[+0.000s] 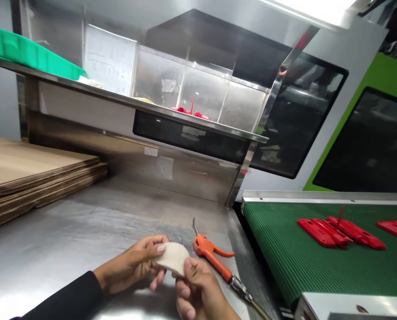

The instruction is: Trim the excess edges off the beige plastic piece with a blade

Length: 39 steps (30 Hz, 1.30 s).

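A small cream-coloured pad [172,258], soft-looking and rounded at the top, is held between both hands just above the steel worktable [85,222], near its front edge. The left hand [132,266] is closed lightly about the pad's left side, the thumb laid over its upper edge and the fingers curled beneath. The right hand [196,289] grips the lower right corner, the thumb pressed on the face and the fingers folded under; whether the pad is cloth, foam or moulded plastic cannot be told.

Just beside the right hand, an orange air blow gun [212,254] lies on the table with its metal nozzle pointing away and its hose fitting toward the front edge. To the right, red plastic mouldings [338,232] rest on a green conveyor belt [285,249], well apart from the hands. A stack of flat cardboard sheets [35,178] lies at the left.

The step in hand is judged to be handling or inspection of the pad. For any further move, one hand must be freed while the other keeps the pad held.
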{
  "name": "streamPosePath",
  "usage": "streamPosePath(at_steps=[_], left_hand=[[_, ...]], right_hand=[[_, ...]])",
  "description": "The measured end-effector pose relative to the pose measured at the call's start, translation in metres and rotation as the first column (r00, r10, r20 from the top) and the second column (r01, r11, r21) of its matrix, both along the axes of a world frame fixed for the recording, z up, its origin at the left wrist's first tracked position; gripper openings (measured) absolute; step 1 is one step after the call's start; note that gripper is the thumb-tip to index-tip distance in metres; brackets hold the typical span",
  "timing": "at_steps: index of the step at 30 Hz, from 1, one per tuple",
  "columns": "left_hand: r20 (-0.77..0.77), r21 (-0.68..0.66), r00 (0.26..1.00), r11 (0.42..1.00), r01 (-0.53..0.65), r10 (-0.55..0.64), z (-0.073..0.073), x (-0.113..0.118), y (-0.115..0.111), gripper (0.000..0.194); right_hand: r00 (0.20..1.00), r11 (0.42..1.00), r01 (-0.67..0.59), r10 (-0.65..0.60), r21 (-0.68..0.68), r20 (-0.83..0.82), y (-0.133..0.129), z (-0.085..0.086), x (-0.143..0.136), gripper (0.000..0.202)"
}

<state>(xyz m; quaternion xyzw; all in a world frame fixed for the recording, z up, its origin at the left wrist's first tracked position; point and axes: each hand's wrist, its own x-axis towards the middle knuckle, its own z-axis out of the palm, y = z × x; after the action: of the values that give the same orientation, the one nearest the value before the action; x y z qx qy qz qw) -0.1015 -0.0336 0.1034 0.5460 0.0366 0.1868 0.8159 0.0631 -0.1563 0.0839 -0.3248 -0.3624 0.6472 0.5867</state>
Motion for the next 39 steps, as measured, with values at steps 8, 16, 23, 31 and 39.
streamPosePath(at_steps=[8,16,23,31,39], left_hand=[[-0.07,0.02,0.997,0.999,0.046,-0.045,-0.002,0.001,0.003,0.033],[-0.171,0.071,0.985,0.997,0.006,0.007,0.005,-0.008,0.003,0.04],[-0.254,0.196,0.902,0.932,-0.305,0.349,0.006,-0.005,0.013,0.05],[-0.156,0.73,0.754,0.589,-0.347,0.638,0.009,-0.005,0.018,0.038],[-0.012,0.815,0.759,0.446,-0.37,0.651,-0.009,-0.017,0.034,0.034]], right_hand=[[0.981,0.991,0.115,-0.123,0.063,0.147,0.003,-0.011,0.002,0.06],[0.925,0.969,0.201,-0.236,0.144,0.297,-0.004,-0.006,-0.002,0.063],[0.475,0.732,0.424,-0.681,0.534,0.557,-0.011,-0.015,0.0,0.034],[-0.034,0.71,0.236,-0.677,0.664,0.736,0.002,-0.042,0.012,0.074],[-0.056,0.761,0.132,-0.634,0.635,0.771,0.009,-0.044,0.013,0.074]])
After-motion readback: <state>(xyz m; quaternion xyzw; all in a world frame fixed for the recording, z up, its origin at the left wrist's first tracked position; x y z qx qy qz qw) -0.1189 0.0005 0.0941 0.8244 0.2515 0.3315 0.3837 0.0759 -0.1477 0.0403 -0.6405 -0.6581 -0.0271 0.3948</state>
